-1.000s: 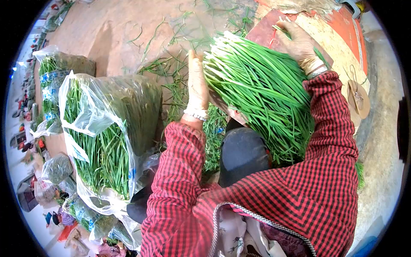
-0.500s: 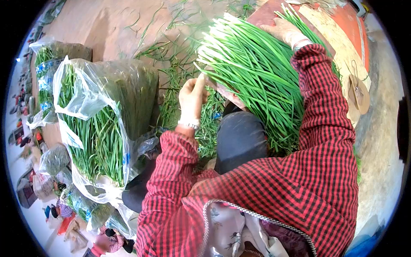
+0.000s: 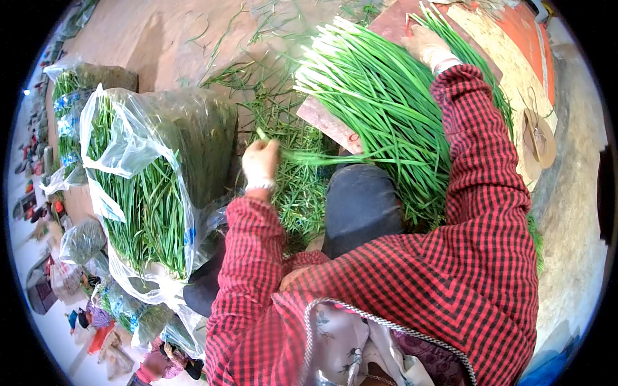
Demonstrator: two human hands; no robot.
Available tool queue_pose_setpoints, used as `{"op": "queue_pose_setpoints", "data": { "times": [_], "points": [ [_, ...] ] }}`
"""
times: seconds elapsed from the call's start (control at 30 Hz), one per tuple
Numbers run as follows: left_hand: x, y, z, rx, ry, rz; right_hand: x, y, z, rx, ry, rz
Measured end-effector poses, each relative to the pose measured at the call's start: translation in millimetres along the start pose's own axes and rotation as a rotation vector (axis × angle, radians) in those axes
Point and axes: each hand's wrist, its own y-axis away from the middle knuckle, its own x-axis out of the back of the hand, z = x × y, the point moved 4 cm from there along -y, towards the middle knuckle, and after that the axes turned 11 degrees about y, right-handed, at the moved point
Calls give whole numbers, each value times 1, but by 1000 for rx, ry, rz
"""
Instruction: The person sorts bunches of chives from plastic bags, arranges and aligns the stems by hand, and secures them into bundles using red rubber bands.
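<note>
A large pile of green stalks with white ends (image 3: 386, 96) lies across a reddish board (image 3: 328, 124) near my knee. Closed around a few thin green stalks (image 3: 322, 157), my left hand (image 3: 261, 161) is to the left of the pile, and the stalks trail back to the right, blurred. At the upper right of the pile, my right hand (image 3: 426, 46) rests between it and a smaller row of stalks (image 3: 467, 55). Its fingertips are partly hidden, so what they grip, if anything, is unclear.
Clear plastic bags of greens (image 3: 151, 206) stand at the left, with a smaller wrapped bundle (image 3: 67, 116) behind. Loose green scraps (image 3: 299, 193) cover the floor between bags and knee. A round tan disc (image 3: 539, 138) lies at the right. Other people are at lower left.
My left hand has moved away from the pile, left and downward, drawing a few stalks out. My right hand has shifted from the smaller row's far side to between it and the pile.
</note>
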Motion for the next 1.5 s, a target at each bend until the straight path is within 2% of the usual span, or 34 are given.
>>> {"op": "queue_pose_setpoints", "data": {
  "times": [0.03, 0.1, 0.17, 0.2, 0.27, 0.3, 0.33, 0.37, 0.43, 0.47, 0.53, 0.57, 0.63, 0.8, 0.87, 0.9, 0.97, 1.0, 1.03, 1.1, 1.17, 1.2, 1.23, 1.3, 1.37, 1.43, 1.5],
  "points": [
    [16, 16, 2, -36, -240, 70, -1, 4, 0, -7, 0, -5],
    [39, 8, -54, 31, -586, -20, 2, 8, -1, -8, -23, 24],
    [53, 13, -79, 49, -873, -65, 5, 11, -4, 3, -28, 6],
    [51, 15, -75, 51, -874, -65, 6, 13, -4, -7, -47, 32],
    [37, 29, -30, -301, -478, 73, -5, 6, -1, -9, -31, 116],
    [21, 48, 15, -422, -330, 41, -8, 7, -2, -10, -29, 119],
    [2, 61, 41, -509, -20, -16, -5, 11, -5, 8, -88, 147],
    [-15, 74, 70, -588, 23, -81, -3, 12, -6, 26, -148, 177],
    [-46, 91, 113, -891, -179, -181, -10, 8, -1, 64, -218, 263],
    [-61, 93, 118, -931, -247, -177, -15, 3, 2, 97, -374, 243],
    [-77, 94, 125, -918, -326, -210, -12, 4, 2, 136, -657, 227],
    [-81, 93, 125, -908, -339, -208, -11, 5, 3, 134, -656, 233],
    [-84, 91, 122, -937, -345, -179, -4, 13, -3, 136, -907, 117],
    [-88, 90, 116, -908, -500, -121, 14, 13, -10, 143, -727, 72],
    [-77, 87, 109, -936, -407, -92, 14, 9, -17, 319, -446, 152],
    [-68, 86, 108, -958, -418, 10, 9, 9, -17, 316, -447, 151],
    [-48, 76, 87, -814, -290, -14, -3, 11, -23, 348, -434, 113],
    [-40, 73, 83, -713, -202, -42, 7, 27, -28, 241, -334, 77],
    [-38, 68, 71, -510, -39, -138, 13, 37, -33, 246, -337, 72],
    [-42, 63, 57, -372, 193, -334, 19, 47, -39, 189, -185, 145],
    [-48, 81, 79, -293, 355, -480, 11, 43, -37, 159, -235, 128],
    [-52, 82, 80, -349, 444, -610, 12, 43, -38, 161, -250, 125],
    [-55, 81, 79, -349, 444, -611, 13, 43, -39, 164, -264, 124],
    [-65, 82, 81, -299, 690, -819, 12, 44, -38, 174, -251, 128],
    [-69, 79, 82, -350, 706, -832, 5, 38, -36, 224, -275, 188],
    [-71, 74, 84, -240, 767, -868, -12, 28, -32, 228, -338, 220],
    [-73, 70, 90, -289, 762, -839, -11, 24, -28, 228, -399, 258]
  ]
}}
